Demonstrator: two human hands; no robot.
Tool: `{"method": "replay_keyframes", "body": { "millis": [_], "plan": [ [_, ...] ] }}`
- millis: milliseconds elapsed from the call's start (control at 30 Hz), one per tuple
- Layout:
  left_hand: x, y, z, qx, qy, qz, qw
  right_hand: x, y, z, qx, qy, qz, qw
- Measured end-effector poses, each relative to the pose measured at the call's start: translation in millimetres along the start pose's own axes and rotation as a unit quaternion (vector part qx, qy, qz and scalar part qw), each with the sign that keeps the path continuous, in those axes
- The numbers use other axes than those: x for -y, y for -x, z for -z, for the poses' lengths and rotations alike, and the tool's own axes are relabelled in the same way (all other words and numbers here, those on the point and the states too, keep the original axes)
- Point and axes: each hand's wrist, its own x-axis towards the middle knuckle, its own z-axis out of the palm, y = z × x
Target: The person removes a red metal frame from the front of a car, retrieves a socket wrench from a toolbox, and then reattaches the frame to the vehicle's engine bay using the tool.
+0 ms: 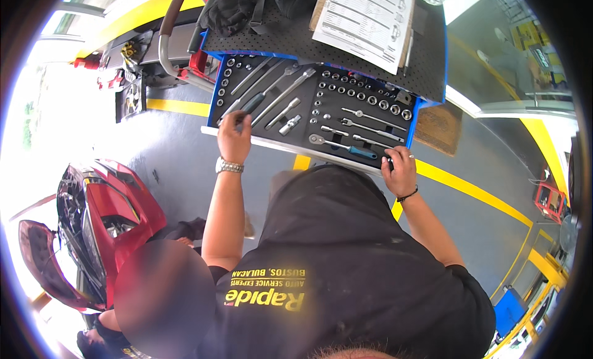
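Note:
An opened tool drawer (290,144) with a dark foam tray lies in front of me. At its left part, my left hand (235,140) has its fingers curled at the end of a long ratchet's dark handle (253,103). Beside this ratchet lie an extension bar (283,112) and a universal joint (290,125). Over the drawer's right front corner, my right hand (400,172) is closed on the edge, its fingertips partly hidden. Close to it rests a ratchet with a blue handle (362,152). Rows of chrome sockets (372,100) fill the back of the right section.
On the perforated cabinet top (278,41) lie a black bag (231,13) and a clipboard with a printed form (364,25). A red vehicle part (117,204) stands at the left, with other people at the lower left. Yellow lines (475,189) mark the grey floor.

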Motion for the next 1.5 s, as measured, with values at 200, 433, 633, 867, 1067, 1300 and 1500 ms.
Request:
{"method": "replay_keyframes", "body": {
  "millis": [200,433,633,867,1067,1300,1500],
  "plan": [
    [-39.4,12.8,-47.7,0.200,-0.036,-0.105,0.974,4.7,19.2,0.9,0.004,-0.002,-0.007,1.000],
    [-81.0,48.2,-73.7,0.377,-0.105,-0.211,0.896,3.4,24.2,0.2,0.008,0.019,-0.010,1.000],
    [-113.9,41.2,-95.9,0.480,-0.217,-0.223,0.820,-0.4,22.4,-0.3,0.015,0.034,0.000,0.999],
    [-63.7,93.7,-54.0,0.210,0.018,-0.316,0.925,-6.3,25.7,-4.2,0.020,0.043,0.000,0.999],
    [78.7,168.9,0.0,0.328,0.036,0.267,0.905,1.3,22.9,-0.1,0.041,0.028,0.007,0.999],
    [133.7,268.8,2.0,0.428,0.148,0.492,0.744,-6.4,29.6,-2.8,0.077,0.099,0.040,0.991],
    [134.1,283.5,6.8,0.412,0.138,0.451,0.780,27.4,3.4,-6.6,0.093,0.111,0.138,0.980]
  ]
}}
